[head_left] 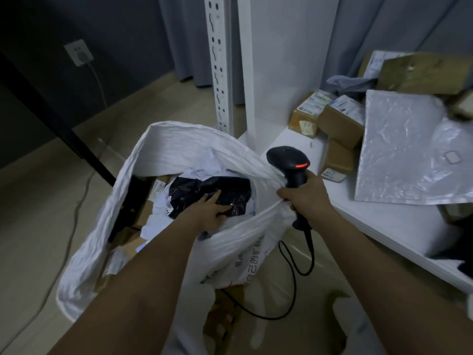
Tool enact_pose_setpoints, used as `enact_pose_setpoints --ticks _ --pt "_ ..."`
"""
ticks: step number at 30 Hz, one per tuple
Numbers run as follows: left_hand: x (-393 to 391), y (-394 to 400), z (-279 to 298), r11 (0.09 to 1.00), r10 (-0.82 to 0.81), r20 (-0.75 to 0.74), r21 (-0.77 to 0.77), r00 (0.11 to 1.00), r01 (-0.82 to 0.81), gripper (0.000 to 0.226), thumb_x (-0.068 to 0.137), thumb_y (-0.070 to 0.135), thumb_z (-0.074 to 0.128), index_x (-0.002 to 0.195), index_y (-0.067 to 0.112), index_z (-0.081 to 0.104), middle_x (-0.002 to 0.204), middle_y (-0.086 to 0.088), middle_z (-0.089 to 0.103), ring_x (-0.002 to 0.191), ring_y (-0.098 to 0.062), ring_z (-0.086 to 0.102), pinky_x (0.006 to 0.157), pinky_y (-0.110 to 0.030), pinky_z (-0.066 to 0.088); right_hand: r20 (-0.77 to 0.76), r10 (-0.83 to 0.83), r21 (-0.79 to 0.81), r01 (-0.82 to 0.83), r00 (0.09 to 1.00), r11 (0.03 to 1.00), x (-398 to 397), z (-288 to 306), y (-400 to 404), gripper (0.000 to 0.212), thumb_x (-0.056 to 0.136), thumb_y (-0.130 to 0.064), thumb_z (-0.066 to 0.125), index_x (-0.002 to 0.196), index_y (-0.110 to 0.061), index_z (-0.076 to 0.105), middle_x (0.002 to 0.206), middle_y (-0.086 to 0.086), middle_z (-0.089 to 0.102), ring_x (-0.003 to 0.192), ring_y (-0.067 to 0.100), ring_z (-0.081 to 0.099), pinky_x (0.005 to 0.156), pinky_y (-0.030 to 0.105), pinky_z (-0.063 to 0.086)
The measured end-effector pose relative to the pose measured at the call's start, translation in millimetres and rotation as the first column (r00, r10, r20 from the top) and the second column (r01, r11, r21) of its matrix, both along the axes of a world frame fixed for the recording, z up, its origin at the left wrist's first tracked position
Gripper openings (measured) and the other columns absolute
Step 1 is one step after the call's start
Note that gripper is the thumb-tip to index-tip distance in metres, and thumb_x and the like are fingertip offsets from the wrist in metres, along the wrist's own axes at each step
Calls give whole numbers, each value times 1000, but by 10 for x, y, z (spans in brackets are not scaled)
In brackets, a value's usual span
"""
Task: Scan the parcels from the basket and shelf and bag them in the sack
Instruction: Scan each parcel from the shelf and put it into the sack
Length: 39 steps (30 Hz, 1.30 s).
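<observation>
Left hand (213, 212) is down inside the white woven sack (179, 142), fingers spread flat on a black poly mailer (212, 193). Grip is wide here: pressing or touching, not curled round the mailer. Reads as seating a scanned parcel on top of the load.

Right hand (305, 198) does double duty: grip is closed round the handle of the black barcode scanner (289, 162), and the sack's rim looks bunched under the same fingers. Likely reason: holds the sack mouth open and upright so the left hand can drop parcels in without putting the scanner down. Scanner head points up and away, red indicator lit, not aimed at any label. Its cable (294, 265) loops down in front of the sack.

In the sack: the black mailer on top, white mailers beneath, cardboard boxes along the left wall. Looks over half full, as a judgement.

Still to do, on the white shelf (371, 221) at right: several small brown cardboard boxes (340, 124) with labels, a large silver poly mailer (409, 149) lying flat just beside them, more boxes and a grey bag behind. No basket that I can make out.

Around: slotted white shelf upright (217, 73) just behind the sack, dark diagonal frame leg (64, 129) at left, wall socket (79, 52) with a plugged lead trailing across the floor.

In the way: the scanner cable hangs near the sack front and could snag; the silver mailer overlaps the shelf edge and partly hides the stock behind it.
</observation>
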<state>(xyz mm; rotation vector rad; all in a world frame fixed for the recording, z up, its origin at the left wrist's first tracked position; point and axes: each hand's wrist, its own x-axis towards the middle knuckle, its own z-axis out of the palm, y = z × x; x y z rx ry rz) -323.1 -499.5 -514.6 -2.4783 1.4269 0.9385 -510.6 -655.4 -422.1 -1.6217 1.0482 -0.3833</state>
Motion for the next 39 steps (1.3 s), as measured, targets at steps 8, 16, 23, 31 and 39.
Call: enact_pose_setpoints --ticks 8,16,23,31,39 --pt "-486 -229 673 855 147 49 -508 988 -102 35 93 8 42 110 19 70 120 -3 65 102 -23 60 81 -31 50 72 -191 75 186 979 980 -495 190 -140 27 77 -17 79 96 -15 61 82 7 65 71 24 65 64 38 52" --pt "-1620 -841 1302 512 85 -288 -808 954 -289 28 95 6 44 111 15 65 110 3 65 101 -14 60 89 -27 47 225 -489 176 458 843 871 -1533 679 -316 15 84 -13 66 97 -16 59 79 2 59 66 16 58 51 27 40" --pt "-2805 -1765 1324 619 -167 -382 -758 909 -205 25 96 8 48 117 12 61 108 -1 65 100 -15 60 86 -26 46 320 -765 259 724 559 639 -2621 811 -652 17 87 -12 64 102 -10 58 67 6 49 52 15 42 43 21 36" --pt "-3772 -2825 973 772 -188 -501 -607 845 -188 31 97 24 55 124 11 55 118 -1 57 108 -18 56 86 -25 44 321 -892 297 860 319 415 -3301 532 -1170 21 86 -12 64 81 -28 51 82 14 55 70 26 50 66 38 41" --pt "-4222 -3733 564 809 37 -747 -368 664 -458 71 88 37 67 142 5 32 135 -7 51 125 -25 49 100 -31 41 335 -928 376 880 164 291 -3533 239 -1537 26 87 -11 66 110 -22 60 88 9 65 73 22 59 71 41 50"
